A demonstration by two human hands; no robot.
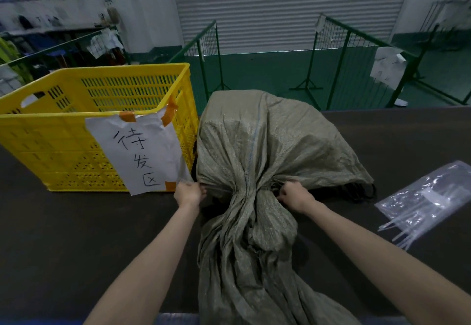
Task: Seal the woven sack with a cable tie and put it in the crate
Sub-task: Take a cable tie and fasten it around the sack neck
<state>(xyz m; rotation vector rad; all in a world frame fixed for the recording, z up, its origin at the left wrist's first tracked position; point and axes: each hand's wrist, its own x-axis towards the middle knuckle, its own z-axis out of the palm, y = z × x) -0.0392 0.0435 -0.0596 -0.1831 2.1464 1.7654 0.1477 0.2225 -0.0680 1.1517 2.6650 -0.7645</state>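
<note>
Head view: the yellow crate [76,130] stands left; the left hand [190,193] and right hand [295,197] grip the woven sack [254,146] beside its bunched neck — seemingly already cinched. Next, judging so — lift it leftward into the crate.

A wide grey corrugated roller shutter [288,5] fills the far wall, with a dull green painted floor [267,69] below it. Green metal mesh barrier panels [206,44] stand on thin legs — crumpled white paper sheets [387,65] hang from them. Closer in runs a dark brown tabletop [63,222]; a cluttered shelf area sits far left, blurred.
</note>
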